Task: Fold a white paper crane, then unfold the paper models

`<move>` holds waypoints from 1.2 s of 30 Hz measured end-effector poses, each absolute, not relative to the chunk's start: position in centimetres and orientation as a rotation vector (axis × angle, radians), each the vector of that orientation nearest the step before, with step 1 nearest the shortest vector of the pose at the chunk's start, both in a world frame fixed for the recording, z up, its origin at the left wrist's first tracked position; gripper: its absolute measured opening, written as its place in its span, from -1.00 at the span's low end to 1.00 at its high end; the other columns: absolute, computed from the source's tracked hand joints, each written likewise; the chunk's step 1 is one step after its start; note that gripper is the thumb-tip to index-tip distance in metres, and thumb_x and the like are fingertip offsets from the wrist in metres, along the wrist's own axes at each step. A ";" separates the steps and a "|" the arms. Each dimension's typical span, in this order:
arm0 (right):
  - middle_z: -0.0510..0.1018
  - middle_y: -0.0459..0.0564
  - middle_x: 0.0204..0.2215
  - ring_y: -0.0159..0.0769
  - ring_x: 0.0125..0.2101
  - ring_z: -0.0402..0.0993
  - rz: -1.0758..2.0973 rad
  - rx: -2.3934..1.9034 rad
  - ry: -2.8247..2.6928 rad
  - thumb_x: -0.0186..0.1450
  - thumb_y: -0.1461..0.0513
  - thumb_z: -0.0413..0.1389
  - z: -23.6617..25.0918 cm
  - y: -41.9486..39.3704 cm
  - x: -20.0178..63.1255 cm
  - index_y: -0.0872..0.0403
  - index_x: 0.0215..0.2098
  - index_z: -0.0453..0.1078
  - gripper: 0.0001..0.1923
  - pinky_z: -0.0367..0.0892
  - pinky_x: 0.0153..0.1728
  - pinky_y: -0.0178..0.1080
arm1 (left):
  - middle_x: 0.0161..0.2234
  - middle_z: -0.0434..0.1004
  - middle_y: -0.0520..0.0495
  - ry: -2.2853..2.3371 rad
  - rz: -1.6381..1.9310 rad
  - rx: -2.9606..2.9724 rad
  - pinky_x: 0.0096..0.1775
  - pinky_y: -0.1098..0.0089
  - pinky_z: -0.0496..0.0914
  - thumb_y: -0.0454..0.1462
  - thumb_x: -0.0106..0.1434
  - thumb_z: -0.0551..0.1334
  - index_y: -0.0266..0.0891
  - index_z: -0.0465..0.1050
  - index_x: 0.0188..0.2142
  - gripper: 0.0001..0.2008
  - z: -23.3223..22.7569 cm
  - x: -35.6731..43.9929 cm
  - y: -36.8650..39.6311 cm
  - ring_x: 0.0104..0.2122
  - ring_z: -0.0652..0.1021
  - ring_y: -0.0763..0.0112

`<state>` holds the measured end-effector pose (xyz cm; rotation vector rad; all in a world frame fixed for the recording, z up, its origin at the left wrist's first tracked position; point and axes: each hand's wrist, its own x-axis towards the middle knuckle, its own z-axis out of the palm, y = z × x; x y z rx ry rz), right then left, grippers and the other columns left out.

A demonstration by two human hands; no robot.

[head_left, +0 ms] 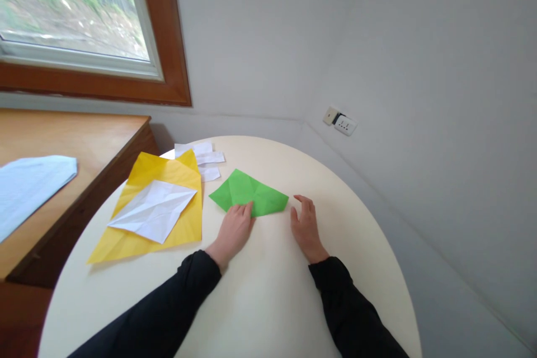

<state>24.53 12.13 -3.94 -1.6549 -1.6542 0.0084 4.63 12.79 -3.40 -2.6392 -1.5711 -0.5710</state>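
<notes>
A folded sheet of green paper (262, 196) with visible creases lies on the round table. My left hand (235, 230) is at its lower edge, fingers curled and pressed on the paper, holding it against the tabletop. Just off the paper's right corner is my right hand (305, 226). Its thumb and forefinger are apart and nothing is between them. The undersides of my left fingers are hidden.
Left of the green paper, a creased white sheet (154, 210) lies on a larger yellow sheet (191, 229). White paper strips (211, 158) are behind them. A wooden desk (96, 128) with light blue folded cloth or paper (36, 179) adjoins the round table (268, 302). Walls stand behind.
</notes>
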 end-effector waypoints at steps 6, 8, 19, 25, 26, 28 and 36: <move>0.34 0.21 -0.07 -0.15 -0.02 0.26 0.126 -1.594 -1.575 0.20 0.32 -0.11 -5.2 12.2 24.9 0.15 0.00 0.13 -0.63 0.28 -0.07 -0.06 | -0.27 0.56 -0.19 -1.502 -0.599 -2.602 0.00 0.08 0.25 -0.33 0.25 0.10 -0.32 0.46 -0.27 -0.83 -2.8 3.6 13.5 -0.20 0.49 0.19; 0.35 0.20 -0.07 -0.14 -0.03 0.28 0.108 -1.544 -1.588 0.20 0.31 -0.10 -5.4 12.4 25.0 0.14 0.03 0.12 -0.60 0.29 -0.09 -0.05 | -0.26 0.56 -0.18 -1.469 -0.604 -2.600 0.08 0.01 0.15 -0.34 0.26 0.08 -0.30 0.47 -0.29 -0.82 -2.8 3.7 13.4 -0.17 0.49 0.19; 0.39 0.12 0.06 -0.13 0.09 0.24 -0.108 -1.381 -2.206 0.28 0.25 0.00 -5.0 13.4 22.4 0.04 0.07 0.27 -0.62 -0.03 0.09 0.02 | -0.25 0.57 -0.21 -1.469 -0.587 -2.620 0.02 0.14 0.23 -0.32 0.29 0.06 -0.31 0.44 -0.26 -0.81 -3.5 3.6 13.9 -0.22 0.53 0.21; 0.57 0.01 -0.26 -0.23 -0.16 0.42 -0.183 -1.291 -2.115 0.29 0.31 -0.01 -4.6 15.2 22.5 0.04 -0.25 0.43 -0.82 0.00 0.01 -0.05 | -0.37 0.57 -0.21 -1.509 -0.650 -2.565 -0.05 0.15 0.30 -0.27 0.29 0.07 -0.33 0.44 -0.24 -0.78 -3.2 3.7 13.7 -0.31 0.54 0.21; 0.58 -0.01 -0.31 -0.24 -0.19 0.43 -0.211 -1.269 -2.106 0.29 0.33 -0.01 -4.3 15.3 22.4 0.04 -0.30 0.42 -0.83 0.01 0.00 -0.06 | -0.37 0.57 -0.22 -1.520 -0.665 -2.553 -0.06 0.15 0.31 -0.23 0.29 0.08 -0.35 0.43 -0.20 -0.76 -3.1 3.7 13.6 -0.30 0.54 0.19; 0.58 -0.04 -0.36 -0.26 -0.22 0.44 -0.274 -1.218 -2.091 0.28 0.34 0.00 -3.8 15.4 22.1 0.05 -0.34 0.41 -0.84 0.03 -0.03 -0.09 | -0.33 0.57 -0.24 -1.548 -0.702 -2.536 -0.08 0.13 0.33 -0.20 0.26 0.11 -0.37 0.41 -0.12 -0.71 -3.1 3.5 13.7 -0.28 0.54 0.16; 0.44 0.11 -0.08 -0.12 -0.01 0.31 -0.217 -1.193 -1.615 0.20 0.12 0.15 -3.3 15.2 23.0 0.04 -0.02 0.25 -0.59 0.08 0.02 -0.02 | -0.31 0.59 -0.18 -1.604 -1.232 -2.450 -0.11 0.23 0.38 -0.37 0.24 0.01 -0.30 0.47 -0.20 -0.73 -3.8 1.7 14.6 -0.32 0.56 0.26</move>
